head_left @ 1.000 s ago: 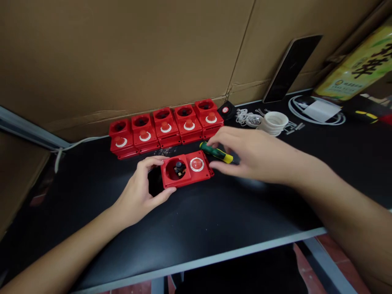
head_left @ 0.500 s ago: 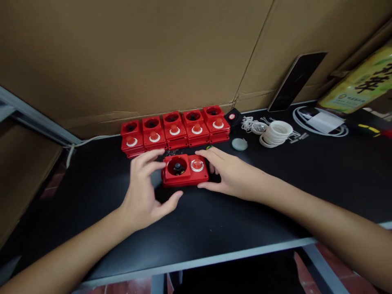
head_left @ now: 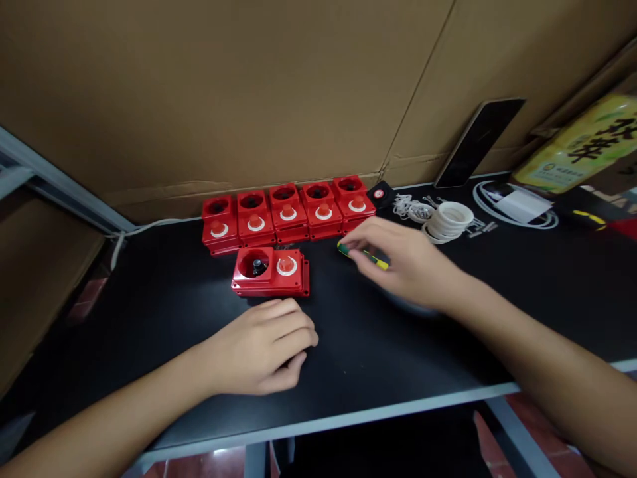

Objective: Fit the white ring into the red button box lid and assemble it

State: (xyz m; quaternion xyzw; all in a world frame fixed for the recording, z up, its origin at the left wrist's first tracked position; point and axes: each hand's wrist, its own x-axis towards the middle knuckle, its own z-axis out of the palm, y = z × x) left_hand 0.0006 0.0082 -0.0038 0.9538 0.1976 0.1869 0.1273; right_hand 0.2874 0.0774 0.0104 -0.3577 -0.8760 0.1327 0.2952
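A red plastic housing (head_left: 269, 291) with a round well and an orange-red dome in a white ring lies on the black table, its upper part offset from the red base. Just in front of it, my left hand (head_left: 271, 345) rests with curled fingers, apart from the housing and with nothing visible in it. To the right, my right hand (head_left: 405, 262) has thumb and fingers closed around a green-and-yellow screwdriver (head_left: 375, 259), whose shaft I cannot see. Behind them stands a row of several similar red housings (head_left: 288, 216).
Along the back are a black square part (head_left: 381, 194), white rings (head_left: 452, 219), a coiled white cable (head_left: 517, 206), a leaning phone (head_left: 478, 143) and a yellow package (head_left: 577, 143). Cardboard (head_left: 249, 93) walls the rear; a metal edge (head_left: 338, 419) borders the front.
Both hands have left the red housing, which now sits farther left. My left hand has curled and come nearer the front edge; my right hand has moved right and closed on the screwdriver.
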